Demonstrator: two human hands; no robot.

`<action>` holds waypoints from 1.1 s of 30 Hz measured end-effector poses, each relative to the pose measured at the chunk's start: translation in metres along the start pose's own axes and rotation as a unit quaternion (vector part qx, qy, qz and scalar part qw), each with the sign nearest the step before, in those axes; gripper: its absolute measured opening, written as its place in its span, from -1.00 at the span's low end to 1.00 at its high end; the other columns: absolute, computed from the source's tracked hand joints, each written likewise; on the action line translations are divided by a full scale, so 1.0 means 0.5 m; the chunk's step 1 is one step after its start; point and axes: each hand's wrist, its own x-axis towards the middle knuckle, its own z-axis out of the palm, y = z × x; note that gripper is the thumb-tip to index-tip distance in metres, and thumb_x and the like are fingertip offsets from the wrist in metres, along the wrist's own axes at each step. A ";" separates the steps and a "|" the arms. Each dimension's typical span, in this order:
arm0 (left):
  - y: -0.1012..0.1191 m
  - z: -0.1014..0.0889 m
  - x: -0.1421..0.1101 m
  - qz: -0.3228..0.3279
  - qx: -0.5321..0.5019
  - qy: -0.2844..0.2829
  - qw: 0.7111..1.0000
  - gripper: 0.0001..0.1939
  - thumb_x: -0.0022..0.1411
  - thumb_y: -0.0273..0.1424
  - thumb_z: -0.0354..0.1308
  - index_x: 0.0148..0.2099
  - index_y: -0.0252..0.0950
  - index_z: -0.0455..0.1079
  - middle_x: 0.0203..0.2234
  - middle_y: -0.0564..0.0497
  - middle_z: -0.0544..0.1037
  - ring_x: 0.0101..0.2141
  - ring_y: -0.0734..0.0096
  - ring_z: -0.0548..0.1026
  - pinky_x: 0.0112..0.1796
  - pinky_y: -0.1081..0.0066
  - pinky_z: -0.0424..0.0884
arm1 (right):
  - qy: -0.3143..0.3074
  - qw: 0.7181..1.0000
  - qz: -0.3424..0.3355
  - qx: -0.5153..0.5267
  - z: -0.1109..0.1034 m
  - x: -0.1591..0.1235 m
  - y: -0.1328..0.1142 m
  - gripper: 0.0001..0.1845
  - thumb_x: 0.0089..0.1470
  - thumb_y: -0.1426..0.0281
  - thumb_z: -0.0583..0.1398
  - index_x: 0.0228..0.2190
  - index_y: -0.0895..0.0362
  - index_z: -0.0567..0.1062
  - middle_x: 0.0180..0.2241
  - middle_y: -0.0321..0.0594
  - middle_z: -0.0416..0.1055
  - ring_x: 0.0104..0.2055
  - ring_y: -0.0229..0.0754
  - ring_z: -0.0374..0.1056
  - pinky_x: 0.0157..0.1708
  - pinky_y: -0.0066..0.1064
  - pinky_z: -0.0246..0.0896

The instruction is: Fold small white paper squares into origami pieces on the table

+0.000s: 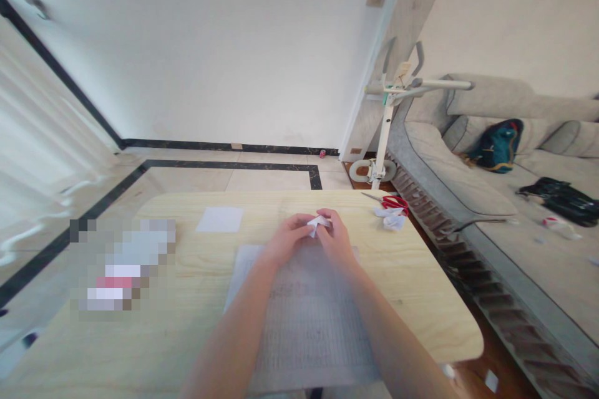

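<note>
A small folded piece of white paper is pinched between my two hands, above the far edge of a large printed sheet. My left hand grips it from the left, its fingers closed. From the right, my right hand holds the same paper with thumb and fingers bent around it. Part of the paper is hidden by the fingers. Both forearms reach across the printed sheet, which lies on the pale wooden table.
A flat white paper lies at the table's far left. Red-handled scissors and crumpled paper scraps rest at the far right corner. A blurred-out patch covers something on the left. A grey sofa stands to the right.
</note>
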 end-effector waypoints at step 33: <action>0.004 0.006 -0.002 0.018 0.041 0.027 0.999 -0.74 0.01 -0.30 0.25 -0.25 -0.32 0.39 -0.32 -0.06 0.49 -0.29 0.35 0.46 -0.29 0.37 0.34 | -0.018 1.000 -0.010 -0.003 0.007 -0.001 0.009 -0.68 -0.08 0.43 0.13 -0.20 0.08 0.35 -0.24 -0.17 0.39 -0.21 -0.13 0.34 -0.26 -0.30 0.28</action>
